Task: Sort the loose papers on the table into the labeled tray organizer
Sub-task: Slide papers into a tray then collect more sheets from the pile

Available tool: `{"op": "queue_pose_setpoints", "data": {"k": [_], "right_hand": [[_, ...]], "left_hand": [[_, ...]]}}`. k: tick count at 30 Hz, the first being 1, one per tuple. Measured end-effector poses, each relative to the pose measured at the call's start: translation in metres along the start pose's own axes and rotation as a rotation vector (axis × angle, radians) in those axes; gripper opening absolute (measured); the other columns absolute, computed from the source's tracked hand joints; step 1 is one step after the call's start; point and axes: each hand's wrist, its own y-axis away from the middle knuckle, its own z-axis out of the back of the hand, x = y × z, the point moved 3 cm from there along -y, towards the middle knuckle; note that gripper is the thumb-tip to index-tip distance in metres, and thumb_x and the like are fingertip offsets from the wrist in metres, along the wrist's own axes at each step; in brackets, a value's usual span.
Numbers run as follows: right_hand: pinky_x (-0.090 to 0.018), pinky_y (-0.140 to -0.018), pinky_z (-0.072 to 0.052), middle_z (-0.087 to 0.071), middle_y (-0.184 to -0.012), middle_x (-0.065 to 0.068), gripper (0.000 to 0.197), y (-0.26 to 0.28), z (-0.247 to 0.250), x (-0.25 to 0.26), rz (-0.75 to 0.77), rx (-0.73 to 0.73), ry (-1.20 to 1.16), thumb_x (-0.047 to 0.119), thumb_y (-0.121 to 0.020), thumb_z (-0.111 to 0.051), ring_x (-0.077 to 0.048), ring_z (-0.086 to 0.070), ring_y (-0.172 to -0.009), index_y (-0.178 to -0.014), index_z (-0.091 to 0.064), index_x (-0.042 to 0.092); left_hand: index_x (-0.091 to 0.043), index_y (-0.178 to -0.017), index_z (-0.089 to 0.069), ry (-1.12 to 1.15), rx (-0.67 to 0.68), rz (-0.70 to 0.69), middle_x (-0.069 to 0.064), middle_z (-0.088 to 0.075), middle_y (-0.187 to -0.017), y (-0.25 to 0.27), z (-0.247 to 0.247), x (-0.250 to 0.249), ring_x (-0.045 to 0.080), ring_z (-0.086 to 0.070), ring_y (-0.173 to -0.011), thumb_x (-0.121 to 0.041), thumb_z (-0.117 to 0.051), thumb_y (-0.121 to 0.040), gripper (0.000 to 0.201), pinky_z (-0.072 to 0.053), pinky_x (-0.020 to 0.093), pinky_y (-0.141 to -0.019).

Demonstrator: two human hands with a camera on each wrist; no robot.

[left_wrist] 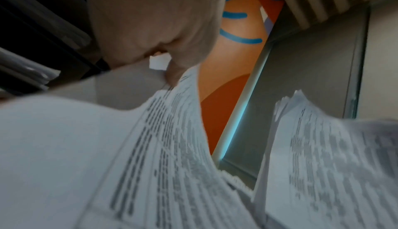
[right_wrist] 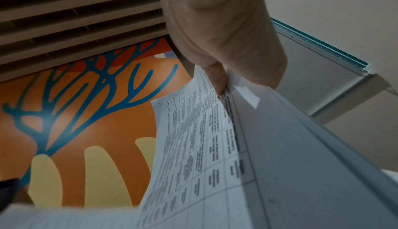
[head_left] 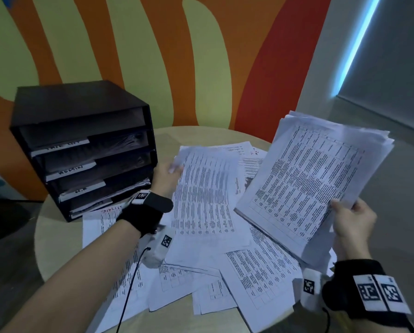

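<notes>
A black tray organizer [head_left: 86,150] with several labeled shelves stands at the table's left rear, some shelves holding papers. My left hand [head_left: 168,175] pinches the top left corner of a printed sheet [head_left: 206,188] lifted over the pile, just right of the organizer; the left wrist view shows that sheet [left_wrist: 172,139] held between thumb and fingers. My right hand [head_left: 352,219] grips the lower right corner of a thick stack of printed papers [head_left: 314,179], raised and tilted above the table. In the right wrist view the thumb presses on that stack [right_wrist: 215,147].
Many loose printed sheets [head_left: 249,272] lie overlapping across the round light wooden table [head_left: 57,236]. One sheet with red handwriting [head_left: 110,212] lies at the organizer's foot. An orange and green painted wall stands behind. A black cable runs from my left wrist.
</notes>
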Motion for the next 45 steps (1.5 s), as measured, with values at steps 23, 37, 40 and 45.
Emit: {"op": "queue_pose_setpoints", "data": {"k": [23, 37, 40, 45], "right_hand": [[-0.021, -0.075, -0.054, -0.073, -0.09, 0.014, 0.029, 0.076, -0.054, 0.051, 0.1, 0.411, -0.288, 0.031, -0.104, -0.039, -0.003, -0.067, -0.085, -0.101, -0.065, 0.019], [-0.017, -0.088, -0.046, -0.059, -0.12, 0.013, 0.041, 0.093, -0.059, 0.063, 0.357, 0.556, -0.063, 0.011, -0.099, -0.05, 0.001, -0.058, -0.109, -0.136, -0.038, 0.022], [-0.026, -0.082, -0.051, -0.061, -0.115, 0.011, 0.028, 0.091, -0.061, 0.055, 0.288, 0.618, 0.001, 0.014, -0.098, -0.052, -0.001, -0.062, -0.1, -0.122, -0.042, 0.026], [-0.025, -0.091, -0.05, -0.054, -0.122, 0.003, 0.047, 0.089, -0.066, 0.063, 0.33, 0.558, 0.03, 0.01, -0.089, -0.066, -0.003, -0.057, -0.108, -0.123, -0.036, 0.024]], "left_hand": [[-0.011, -0.123, -0.045, 0.224, 0.078, -0.188, 0.007, -0.061, -0.12, 0.029, -0.037, -0.111, 0.017, -0.06, -0.109, -0.018, -0.064, -0.093, 0.036, -0.05, 0.033, -0.094], [0.003, -0.116, -0.059, 0.361, 0.161, -0.346, 0.0, -0.069, -0.095, 0.055, -0.015, -0.117, 0.006, -0.066, -0.088, -0.013, -0.067, -0.087, 0.034, -0.052, 0.019, -0.075], [0.0, -0.121, -0.061, 0.399, 0.314, -0.147, 0.001, -0.072, -0.105, 0.054, -0.009, -0.089, 0.012, -0.069, -0.099, 0.001, -0.07, -0.082, 0.04, -0.054, 0.022, -0.082], [-0.002, -0.097, -0.067, 0.268, 0.323, -0.167, 0.001, -0.068, -0.087, 0.052, -0.003, -0.085, 0.0, -0.065, -0.076, 0.005, -0.062, -0.088, 0.012, -0.051, 0.018, -0.075]]}}
